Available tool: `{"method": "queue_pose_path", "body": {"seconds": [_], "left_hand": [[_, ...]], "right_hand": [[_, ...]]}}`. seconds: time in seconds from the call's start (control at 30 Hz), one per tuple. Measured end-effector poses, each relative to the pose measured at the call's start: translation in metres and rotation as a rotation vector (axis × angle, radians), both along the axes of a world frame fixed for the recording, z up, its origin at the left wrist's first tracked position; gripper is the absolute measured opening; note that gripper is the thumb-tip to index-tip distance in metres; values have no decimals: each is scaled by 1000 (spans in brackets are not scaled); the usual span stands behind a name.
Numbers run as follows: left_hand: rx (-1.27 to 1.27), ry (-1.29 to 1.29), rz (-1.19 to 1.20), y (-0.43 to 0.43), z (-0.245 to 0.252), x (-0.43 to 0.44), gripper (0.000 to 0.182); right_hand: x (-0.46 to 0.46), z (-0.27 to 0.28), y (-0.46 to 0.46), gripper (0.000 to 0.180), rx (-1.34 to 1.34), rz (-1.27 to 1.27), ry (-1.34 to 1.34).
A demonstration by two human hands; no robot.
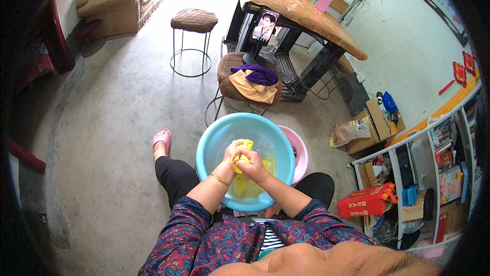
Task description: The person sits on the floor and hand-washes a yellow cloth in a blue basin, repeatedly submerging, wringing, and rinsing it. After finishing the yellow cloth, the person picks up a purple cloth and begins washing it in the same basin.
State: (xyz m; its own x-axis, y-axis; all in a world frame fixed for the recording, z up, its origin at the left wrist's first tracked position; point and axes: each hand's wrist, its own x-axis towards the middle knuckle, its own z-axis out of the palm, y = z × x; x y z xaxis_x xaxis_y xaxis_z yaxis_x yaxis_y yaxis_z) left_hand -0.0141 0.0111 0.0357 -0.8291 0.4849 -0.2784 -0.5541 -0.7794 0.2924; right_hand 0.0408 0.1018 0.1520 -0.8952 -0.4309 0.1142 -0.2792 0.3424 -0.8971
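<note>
A bunched yellow cloth (242, 158) is squeezed between my two hands over a light blue plastic basin (206, 149). My left hand (230, 157), with a gold bangle at its wrist, grips the cloth from the left. Closed on it from the right is my right hand (250, 165). Below them, more yellow cloth (243, 188) lies in the basin, which seems to hold shallow cloudy water. Whether the two yellow parts are one piece, I cannot tell.
Beyond the basin, a brown padded stool (229, 84) bears folded purple and peach cloths and a phone on a stand. A pink basin (300, 149) is partly behind the blue one. A red box (363, 201) and shelves (396, 184) stand at right.
</note>
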Motion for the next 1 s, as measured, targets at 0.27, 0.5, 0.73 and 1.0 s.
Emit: {"method": "queue_pose_path", "body": {"seconds": [0.27, 0.5, 0.73, 1.0], "left_hand": [[-26, -227, 233, 24, -7, 1, 31], [92, 96, 193, 3, -15, 4, 29], [-66, -227, 360, 16, 26, 6, 23], [-361, -286, 485, 12, 31, 6, 32]], "right_hand": [[-44, -27, 11, 20, 351, -359, 159], [-2, -14, -6, 20, 163, -22, 271], [-67, -34, 32, 22, 451, -305, 167], [-76, -95, 68, 30, 704, -319, -51]]}}
